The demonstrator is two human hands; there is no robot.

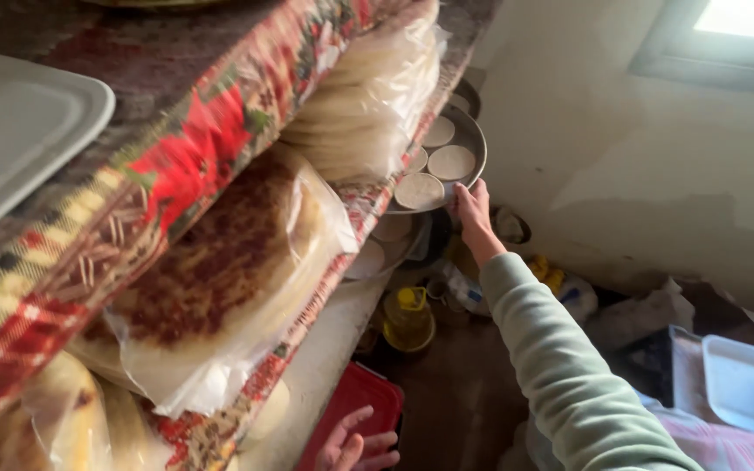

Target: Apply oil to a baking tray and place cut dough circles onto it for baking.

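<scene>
The shelves (246, 113), draped in a red flowered cloth, are filling the left of the view, and everything else can be placed against them. On the upper shelf a bagged stack of pale flatbreads (368, 96) is resting; on the shelf beneath it, a browned flatbread in a clear bag (220, 270) is lying with its plastic hanging over the front edge.

At the far end of the shelves, a round metal tray (473, 139) is sticking out past the upper shelf's edge, carrying small raw dough rounds (451, 161). The right hand (471, 209), reaching from a pale green sleeve, is gripping this tray at its near rim: the fingers are curling up over the edge, closed on it, the thumb hidden underneath.

Below the shelves, near the floor, a red tray (351, 410) is leaning, and the left hand (358, 445) is hovering just in front of it with fingers spread loose, holding nothing. Beyond it, further along the floor, a yellow oil bottle (409, 318) is standing.

The step in hand appears to be handling the tray of dough rounds at the shelf's far end. Judging from the one-handed hold on the rim alone, any next move is calling for the tray to be kept level, likely with the free hand coming up in support, so the rounds are not sliding off.
</scene>
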